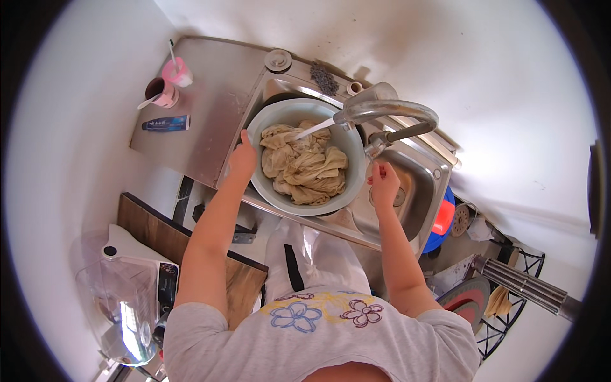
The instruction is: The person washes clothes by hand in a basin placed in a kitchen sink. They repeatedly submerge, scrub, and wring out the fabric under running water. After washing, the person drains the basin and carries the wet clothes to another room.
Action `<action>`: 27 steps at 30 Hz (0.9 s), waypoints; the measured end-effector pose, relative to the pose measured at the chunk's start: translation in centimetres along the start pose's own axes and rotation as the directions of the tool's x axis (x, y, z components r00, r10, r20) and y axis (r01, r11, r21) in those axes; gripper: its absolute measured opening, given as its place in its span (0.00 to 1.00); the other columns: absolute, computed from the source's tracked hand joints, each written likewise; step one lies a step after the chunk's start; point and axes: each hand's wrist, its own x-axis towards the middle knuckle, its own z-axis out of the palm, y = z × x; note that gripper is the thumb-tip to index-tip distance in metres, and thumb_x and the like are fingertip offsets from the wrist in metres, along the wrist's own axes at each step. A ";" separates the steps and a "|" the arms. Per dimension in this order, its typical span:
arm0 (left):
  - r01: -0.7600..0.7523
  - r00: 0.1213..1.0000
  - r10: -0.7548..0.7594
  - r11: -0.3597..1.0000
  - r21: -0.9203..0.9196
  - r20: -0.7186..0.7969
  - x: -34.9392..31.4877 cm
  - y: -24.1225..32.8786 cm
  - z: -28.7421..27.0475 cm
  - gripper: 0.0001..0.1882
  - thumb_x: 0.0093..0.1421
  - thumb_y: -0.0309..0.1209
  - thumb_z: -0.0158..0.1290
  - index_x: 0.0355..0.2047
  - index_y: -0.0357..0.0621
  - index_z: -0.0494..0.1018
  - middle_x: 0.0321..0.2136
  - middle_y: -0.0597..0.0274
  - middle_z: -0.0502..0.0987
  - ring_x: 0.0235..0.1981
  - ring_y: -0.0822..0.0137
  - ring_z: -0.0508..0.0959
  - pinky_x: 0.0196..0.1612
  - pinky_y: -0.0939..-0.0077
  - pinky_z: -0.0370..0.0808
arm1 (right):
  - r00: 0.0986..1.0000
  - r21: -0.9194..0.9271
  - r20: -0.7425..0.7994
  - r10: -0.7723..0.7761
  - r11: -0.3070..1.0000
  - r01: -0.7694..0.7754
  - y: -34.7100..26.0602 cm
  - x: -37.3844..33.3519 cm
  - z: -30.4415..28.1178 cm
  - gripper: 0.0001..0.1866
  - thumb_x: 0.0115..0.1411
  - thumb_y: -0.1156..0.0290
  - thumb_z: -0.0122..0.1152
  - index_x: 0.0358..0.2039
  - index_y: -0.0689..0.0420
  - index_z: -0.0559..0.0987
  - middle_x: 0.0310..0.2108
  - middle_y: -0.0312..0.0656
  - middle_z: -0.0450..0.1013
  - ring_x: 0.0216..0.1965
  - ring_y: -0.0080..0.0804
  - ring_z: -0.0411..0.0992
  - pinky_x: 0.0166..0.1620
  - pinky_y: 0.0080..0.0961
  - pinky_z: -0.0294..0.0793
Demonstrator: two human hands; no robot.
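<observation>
A pale grey-blue basin (262,184) stands over the left bowl of a steel double sink. Wet, crumpled beige cloth (318,170) fills much of it. Water runs onto the cloth from the curved metal faucet (414,112). At the basin's left rim is my left hand (243,159), closed on the edge with the thumb up along it. My right hand (384,183) is by the right rim, below the faucet's base and above the right sink bowl (415,167). Its fingers are curled together; whether anything is in them is hidden.
On the steel counter (213,83) at the left are a pink cup (181,75) with a toothbrush, a pink mug (167,95) and a blue tube (167,123). Behind the basin lie a drain strainer (278,60) and a dark scrubber (324,79). A wooden board (153,219) is nearer at left.
</observation>
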 end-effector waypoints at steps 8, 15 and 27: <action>0.004 0.999 -0.004 1.000 -0.002 -0.037 -0.1 0.3 0.7 0.33 0.62 0.32 0.43 0.65 0.42 0.44 0.36 0.44 0.76 0.35 0.47 0.79 0.37 0.54 0.75 | 0.998 -0.105 0.036 -0.053 0.993 0.056 0.8 0.6 -0.4 0.11 0.61 0.68 0.57 0.28 0.63 0.75 0.22 0.42 0.71 0.19 0.29 0.72 0.23 0.24 0.71; -0.019 0.932 0.045 0.997 0.075 -0.359 -3.8 1.7 0.4 0.29 0.53 0.27 0.52 0.57 0.44 0.61 0.50 0.46 0.64 0.53 0.49 0.65 0.49 0.60 0.70 | 0.850 -0.428 0.095 -0.519 0.749 0.505 -4.3 0.4 -1.6 0.05 0.57 0.71 0.58 0.33 0.57 0.78 0.31 0.43 0.71 0.29 0.36 0.73 0.33 0.29 0.73; -0.001 0.996 -0.053 0.774 -0.634 -0.067 -2.8 6.9 5.6 0.23 0.51 0.21 0.50 0.49 0.51 0.69 0.50 0.48 0.62 0.42 0.48 0.72 0.47 0.58 0.70 | 0.817 -0.491 0.576 0.012 0.805 0.334 3.0 9.3 22.0 0.31 0.51 0.53 0.66 0.50 0.58 0.72 0.50 0.55 0.66 0.51 0.51 0.68 0.52 0.42 0.69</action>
